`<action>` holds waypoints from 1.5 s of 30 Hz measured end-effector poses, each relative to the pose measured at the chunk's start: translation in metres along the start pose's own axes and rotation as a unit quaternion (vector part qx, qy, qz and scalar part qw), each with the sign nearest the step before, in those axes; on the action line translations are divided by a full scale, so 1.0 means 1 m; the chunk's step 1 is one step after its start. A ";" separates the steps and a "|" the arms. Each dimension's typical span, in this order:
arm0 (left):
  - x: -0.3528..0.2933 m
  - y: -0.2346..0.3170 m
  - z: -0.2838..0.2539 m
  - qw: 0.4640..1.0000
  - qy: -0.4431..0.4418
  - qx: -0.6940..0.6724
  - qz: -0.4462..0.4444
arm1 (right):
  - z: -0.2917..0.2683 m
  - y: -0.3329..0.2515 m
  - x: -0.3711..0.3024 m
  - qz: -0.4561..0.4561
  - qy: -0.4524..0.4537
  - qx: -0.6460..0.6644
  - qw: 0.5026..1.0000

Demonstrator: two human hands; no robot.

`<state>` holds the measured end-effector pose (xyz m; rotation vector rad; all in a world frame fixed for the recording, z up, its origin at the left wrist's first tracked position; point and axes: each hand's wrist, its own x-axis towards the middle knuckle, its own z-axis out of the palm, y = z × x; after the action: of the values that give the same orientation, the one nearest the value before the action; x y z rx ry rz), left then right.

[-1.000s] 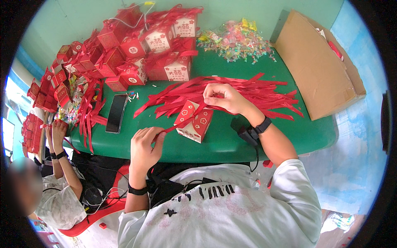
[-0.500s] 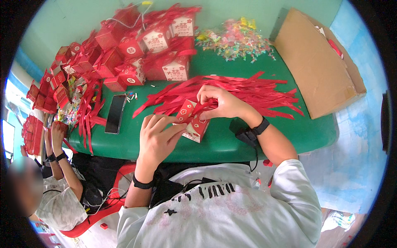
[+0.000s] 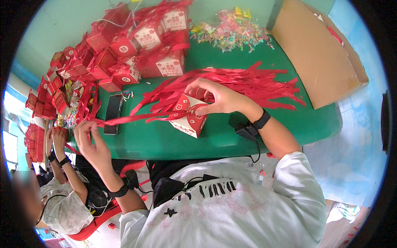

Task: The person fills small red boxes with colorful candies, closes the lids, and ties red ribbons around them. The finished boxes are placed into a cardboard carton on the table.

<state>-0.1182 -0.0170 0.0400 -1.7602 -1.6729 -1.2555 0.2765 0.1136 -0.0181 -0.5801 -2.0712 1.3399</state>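
A small red and white gift box with flower prints stands tilted near the middle of the green table. My right hand grips its top, thumb on the near side and fingers curled behind. From the box a red ribbon stretches left, pulled nearly straight. Its far end is pinched between the fingers of my left hand, out past the table's front edge. A shorter ribbon tail lies by the box. Just behind it spreads a heap of loose red ribbons.
Finished-looking red boxes are piled at the back left. Wrapped candies lie at the back, and a cardboard box stands at the right. A phone rests left of centre. At far left, another person's hands work.
My left hand has moved from the box far to the left, drawing the ribbon out with it. My right hand has stayed at the box's top.
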 end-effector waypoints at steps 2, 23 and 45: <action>0.000 -0.006 -0.005 0.998 0.036 0.006 -0.043 | 0.000 -0.002 0.001 -0.001 0.000 -0.022 1.000; -0.025 0.092 0.086 0.903 -0.368 -0.214 0.052 | 0.029 -0.013 0.001 -0.144 0.121 -0.126 0.974; -0.059 0.009 0.019 0.921 -0.321 -0.084 -0.204 | 0.020 0.002 0.005 -0.035 0.279 -0.304 0.910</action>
<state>-0.0964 -0.0377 -0.0150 -2.1606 -2.4644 -1.0573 0.2593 0.1049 -0.0249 -1.0005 -1.9553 0.3752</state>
